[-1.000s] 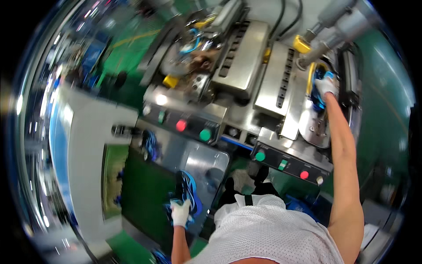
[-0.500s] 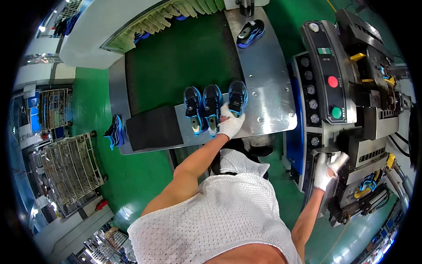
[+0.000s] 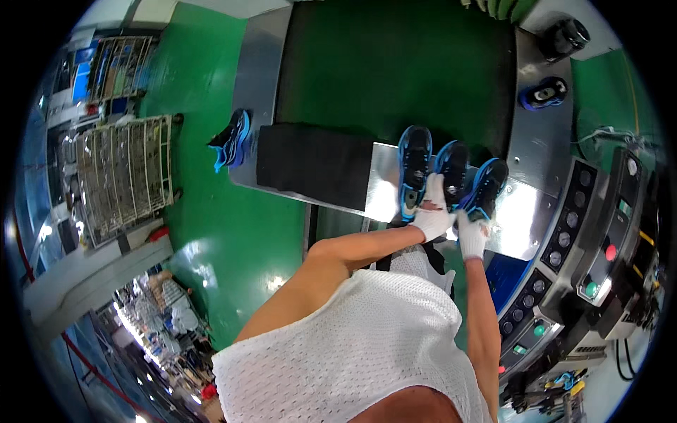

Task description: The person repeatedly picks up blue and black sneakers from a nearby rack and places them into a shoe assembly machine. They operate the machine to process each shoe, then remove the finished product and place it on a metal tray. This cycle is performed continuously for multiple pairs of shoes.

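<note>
Three black sneakers with blue soles stand side by side at the near edge of a metal table, toes pointing away from me. In the left sneaker [image 3: 415,166] a grey-green patch shows at the heel. My left hand [image 3: 434,217], in a white glove, is closed on the heel end of the middle sneaker [image 3: 453,166], its index finger reaching along the opening. Close beside it, my gloved right hand [image 3: 474,236] grips the heel of the right sneaker [image 3: 489,182], which is angled to the right. My fingers partly cover both heels.
Past the sneakers lies a dark green belt [image 3: 395,70], framed by the metal table [image 3: 525,218]. A black mat [image 3: 314,169] covers its near left part. Single sneakers sit at the left corner [image 3: 235,141] and far right [image 3: 544,93]. A machine with gauges [image 3: 564,218] stands right; wire carts [image 3: 127,176] left.
My right hand has come from the machine on the right to the right sneaker's heel. My left hand has shifted from the right sneaker to the middle one. The right sneaker is now angled.
</note>
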Demonstrator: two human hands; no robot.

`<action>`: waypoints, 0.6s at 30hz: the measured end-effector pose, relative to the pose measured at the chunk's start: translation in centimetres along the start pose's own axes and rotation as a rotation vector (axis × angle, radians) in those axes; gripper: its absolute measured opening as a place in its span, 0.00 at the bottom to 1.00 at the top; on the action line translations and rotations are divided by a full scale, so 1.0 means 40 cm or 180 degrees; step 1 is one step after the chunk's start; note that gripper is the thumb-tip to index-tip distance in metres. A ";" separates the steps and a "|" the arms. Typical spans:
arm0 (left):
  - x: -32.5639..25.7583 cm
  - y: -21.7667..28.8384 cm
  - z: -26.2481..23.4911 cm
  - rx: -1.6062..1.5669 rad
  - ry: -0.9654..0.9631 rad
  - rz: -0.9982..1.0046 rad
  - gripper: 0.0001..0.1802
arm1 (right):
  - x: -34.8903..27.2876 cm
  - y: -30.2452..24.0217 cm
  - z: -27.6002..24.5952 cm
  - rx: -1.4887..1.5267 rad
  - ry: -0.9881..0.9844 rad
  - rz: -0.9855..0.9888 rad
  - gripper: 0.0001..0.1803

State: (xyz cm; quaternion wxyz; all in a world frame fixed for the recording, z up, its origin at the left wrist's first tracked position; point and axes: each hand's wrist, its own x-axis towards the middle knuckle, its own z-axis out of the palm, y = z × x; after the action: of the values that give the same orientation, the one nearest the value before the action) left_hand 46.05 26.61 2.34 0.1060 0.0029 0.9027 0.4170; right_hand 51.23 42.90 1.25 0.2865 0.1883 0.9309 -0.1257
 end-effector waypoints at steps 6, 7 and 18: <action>0.102 -0.074 0.013 0.0405 -0.0944 -0.0453 0.37 | 0.081 -0.026 0.055 0.1202 0.0550 0.0652 0.24; 0.152 -0.029 -0.056 0.0483 -0.1650 -0.0879 0.39 | 0.030 -0.105 -0.094 0.1916 0.0417 0.1343 0.29; -0.005 0.445 0.005 0.0803 -0.4001 0.1202 0.39 | -0.544 0.051 -0.050 0.6448 0.2483 0.2542 0.29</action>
State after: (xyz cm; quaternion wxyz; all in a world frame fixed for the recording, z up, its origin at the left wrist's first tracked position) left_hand 44.81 38.38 15.66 0.5359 0.4157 0.6950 0.2385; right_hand 67.76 39.36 15.23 -0.2833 0.6385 0.3030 -0.6483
